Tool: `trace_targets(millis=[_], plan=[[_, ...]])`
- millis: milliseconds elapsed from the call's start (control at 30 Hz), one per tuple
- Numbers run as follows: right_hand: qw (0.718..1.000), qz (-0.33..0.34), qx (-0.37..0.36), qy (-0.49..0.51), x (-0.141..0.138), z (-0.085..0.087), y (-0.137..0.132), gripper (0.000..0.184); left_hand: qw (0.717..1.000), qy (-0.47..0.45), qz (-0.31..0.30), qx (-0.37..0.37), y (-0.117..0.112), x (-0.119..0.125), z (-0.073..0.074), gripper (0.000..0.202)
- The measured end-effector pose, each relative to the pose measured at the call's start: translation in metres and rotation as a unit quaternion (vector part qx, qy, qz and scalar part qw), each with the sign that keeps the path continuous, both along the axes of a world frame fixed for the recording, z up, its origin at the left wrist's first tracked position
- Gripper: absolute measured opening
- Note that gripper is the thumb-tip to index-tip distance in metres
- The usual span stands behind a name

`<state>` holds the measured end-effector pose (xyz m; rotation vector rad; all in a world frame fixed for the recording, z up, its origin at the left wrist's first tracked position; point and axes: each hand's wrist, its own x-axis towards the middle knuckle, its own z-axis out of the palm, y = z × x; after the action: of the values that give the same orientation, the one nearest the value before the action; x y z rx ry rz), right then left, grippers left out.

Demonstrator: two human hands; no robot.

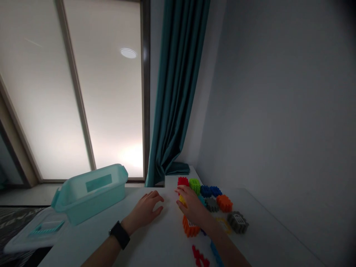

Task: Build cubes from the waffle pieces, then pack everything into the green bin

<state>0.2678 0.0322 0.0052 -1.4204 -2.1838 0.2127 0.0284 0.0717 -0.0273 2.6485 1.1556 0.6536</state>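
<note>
My left hand, with a black watch on its wrist, rests over the white table, holding nothing, thumb apart from the curved fingers. My right hand is around a yellow block, thumb at the front and fingers at the far side; the palm hides much of it. Just behind the fingers stands a red block, with a lime green block to its right. Nearer me, below that hand, is an orange block with a white grid.
More toy blocks lie to the right: a blue one, an orange one and a grey one. A red piece is near the front. A teal bin stands at left, beside its clear lid. Behind hangs a curtain.
</note>
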Motion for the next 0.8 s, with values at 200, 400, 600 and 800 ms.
trace_targets(millis=[200,400,600,800], plan=[[1.0,0.009,-0.02,-0.018,-0.031,-0.009,-0.022,0.044,0.999,0.034,0.024,-0.022,-0.026,-0.024,-0.01,0.025],[0.997,0.026,-0.047,-0.05,-0.065,-0.036,-0.043,0.047,0.998,0.056,0.035,-0.022,-0.055,-0.038,-0.021,0.026],[0.994,-0.016,-0.088,-0.067,-0.084,-0.067,-0.059,0.048,0.998,0.037,0.046,-0.014,-0.069,-0.043,-0.036,0.036],[0.992,-0.042,-0.103,-0.06,-0.093,-0.08,-0.067,0.057,0.998,0.032,0.05,-0.016,-0.072,-0.045,-0.044,0.043]])
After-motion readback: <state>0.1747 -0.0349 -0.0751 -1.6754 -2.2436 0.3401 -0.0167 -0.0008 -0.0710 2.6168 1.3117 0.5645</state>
